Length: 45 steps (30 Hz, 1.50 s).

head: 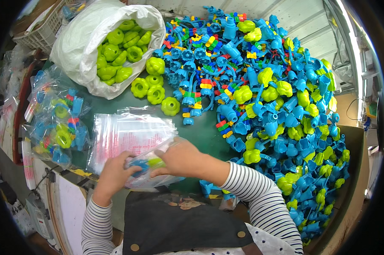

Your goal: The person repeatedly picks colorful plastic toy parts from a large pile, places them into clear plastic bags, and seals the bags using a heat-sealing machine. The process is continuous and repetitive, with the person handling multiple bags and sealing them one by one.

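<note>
Between my two hands is a clear plastic bag (pixel 144 181) with blue and lime-green plastic parts inside. My left hand (pixel 113 173) grips the bag's left side, its thumb against the blue part (pixel 140 167). On the right, my right hand (pixel 180 159) pinches the film near the green part (pixel 155 162); its fingertips are partly hidden. Just beyond lies a stack of clear printed bags (pixel 131 130) with red writing, flat on the green tabletop (pixel 207 137).
A white sack (pixel 80 57) of lime-green flower-shaped pieces (pixel 115 52) stands at the back left, with several loose ones (pixel 170 106) beside it. Filled bags (pixel 59 127) lie at left. A large heap of blue plastic toy parts (pixel 274 121) spreads rightward into a cardboard box (pixel 351 172).
</note>
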Tool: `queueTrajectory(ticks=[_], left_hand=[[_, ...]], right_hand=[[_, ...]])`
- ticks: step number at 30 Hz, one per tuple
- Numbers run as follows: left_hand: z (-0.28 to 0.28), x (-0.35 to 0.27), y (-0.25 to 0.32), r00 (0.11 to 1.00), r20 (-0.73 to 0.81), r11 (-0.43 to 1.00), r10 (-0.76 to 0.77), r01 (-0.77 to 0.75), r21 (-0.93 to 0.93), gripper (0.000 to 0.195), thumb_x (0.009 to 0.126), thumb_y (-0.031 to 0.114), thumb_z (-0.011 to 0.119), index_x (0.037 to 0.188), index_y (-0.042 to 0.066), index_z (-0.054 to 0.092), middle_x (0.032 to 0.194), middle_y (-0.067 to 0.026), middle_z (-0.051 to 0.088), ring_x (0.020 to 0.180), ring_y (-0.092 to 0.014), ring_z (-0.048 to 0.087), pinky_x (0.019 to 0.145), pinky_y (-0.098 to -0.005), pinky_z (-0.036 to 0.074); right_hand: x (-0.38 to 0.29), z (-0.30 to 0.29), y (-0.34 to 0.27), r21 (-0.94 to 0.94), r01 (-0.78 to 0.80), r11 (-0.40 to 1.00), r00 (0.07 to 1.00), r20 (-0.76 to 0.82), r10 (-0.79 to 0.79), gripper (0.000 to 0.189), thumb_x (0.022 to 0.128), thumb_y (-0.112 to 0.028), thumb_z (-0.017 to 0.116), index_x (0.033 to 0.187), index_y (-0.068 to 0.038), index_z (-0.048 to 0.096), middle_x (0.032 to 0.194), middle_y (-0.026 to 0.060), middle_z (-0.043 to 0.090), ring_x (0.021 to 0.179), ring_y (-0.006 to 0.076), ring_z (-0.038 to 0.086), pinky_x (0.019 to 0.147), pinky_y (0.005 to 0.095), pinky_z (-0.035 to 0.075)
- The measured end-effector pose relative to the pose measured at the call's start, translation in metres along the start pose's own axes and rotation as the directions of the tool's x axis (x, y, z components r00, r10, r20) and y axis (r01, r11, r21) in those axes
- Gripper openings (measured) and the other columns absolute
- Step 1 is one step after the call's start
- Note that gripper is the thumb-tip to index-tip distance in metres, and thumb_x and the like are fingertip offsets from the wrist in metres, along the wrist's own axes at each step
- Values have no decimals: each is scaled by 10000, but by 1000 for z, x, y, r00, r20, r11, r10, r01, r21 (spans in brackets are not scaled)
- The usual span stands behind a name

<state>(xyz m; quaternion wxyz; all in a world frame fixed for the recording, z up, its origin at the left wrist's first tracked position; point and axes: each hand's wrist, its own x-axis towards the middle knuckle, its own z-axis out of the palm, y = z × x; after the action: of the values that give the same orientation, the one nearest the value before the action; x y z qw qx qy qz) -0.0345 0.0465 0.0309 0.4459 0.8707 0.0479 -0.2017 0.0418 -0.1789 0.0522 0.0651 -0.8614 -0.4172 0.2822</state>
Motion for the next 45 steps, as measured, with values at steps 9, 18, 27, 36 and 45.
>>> queueTrajectory(ticks=[9,18,27,36,45], left_hand=[[-4,64,-33,969,-248,998,-11,25,53,247,831,36,678,1078,26,669,810,-152,583,692,-306,575,672,-392,478],[-7,97,-35,969,130,975,209,-216,43,240,780,-24,642,1016,-30,687,941,-136,488,881,-304,533,810,-351,471],[-1,94,-17,820,22,749,571,-532,395,145,684,121,778,725,52,657,1096,-126,592,1053,-326,540,890,-426,458],[7,64,-5,717,7,655,697,-641,401,185,745,49,698,917,76,636,856,-48,605,762,-231,620,610,-342,498],[8,35,-19,775,-134,786,617,-602,138,183,761,8,695,925,62,634,851,-72,601,739,-270,606,624,-371,492]], right_hand=[[29,-24,200,608,-41,793,783,-473,404,295,913,-204,692,1124,2,691,1014,133,711,909,228,685,825,341,540],[53,9,326,-271,-487,831,659,-738,145,190,874,-133,642,1035,-32,625,998,139,640,995,331,593,992,473,422],[-24,-105,229,412,-11,911,124,-903,410,280,1047,-230,515,1170,-20,654,676,-25,476,570,49,396,514,214,340],[8,-84,62,615,106,782,934,-332,135,220,990,-173,555,1051,26,624,765,234,636,708,388,644,628,429,507],[39,-47,51,701,-6,714,984,133,-122,228,983,-192,567,1018,17,652,864,257,656,791,447,626,699,462,509]])
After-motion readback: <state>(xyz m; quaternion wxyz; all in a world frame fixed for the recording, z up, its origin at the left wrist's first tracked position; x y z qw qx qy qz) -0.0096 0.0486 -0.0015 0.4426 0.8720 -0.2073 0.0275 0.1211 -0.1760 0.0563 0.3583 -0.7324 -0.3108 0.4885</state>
